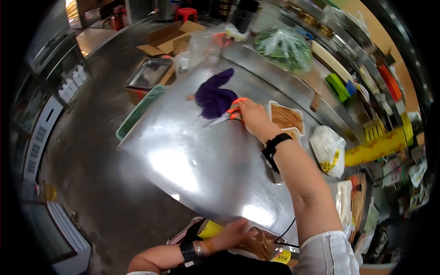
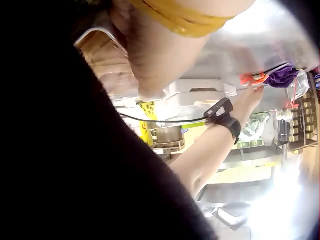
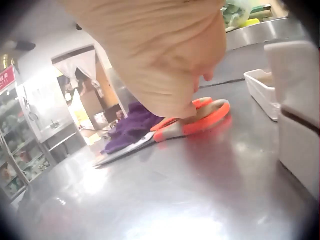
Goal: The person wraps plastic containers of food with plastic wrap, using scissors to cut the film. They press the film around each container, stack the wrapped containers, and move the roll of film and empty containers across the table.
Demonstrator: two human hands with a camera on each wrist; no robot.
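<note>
Blurred left hand (image 1: 231, 235), scissor handles (image 3: 207, 125) and purple cloth (image 3: 131, 126) partly hidden behind right hand (image 3: 157, 60)

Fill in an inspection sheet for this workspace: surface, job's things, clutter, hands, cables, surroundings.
Surface: metal table, shiny, with strong glare patches.
Job's things: orange-handled scissors on the table, blades beside a purple cloth; white trays nearby, at least one with brown contents.
Clutter: knotted white plastic bag beside the trays; bagged greens at the back.
Hands: right hand has its grip on the scissor handles; left hand, blurred, is at another brown-filled tray by the body.
Cables: black cable leads from the right wrist camera; far end not visible.
Surroundings: open cardboard box and red stool beyond the table.
</note>
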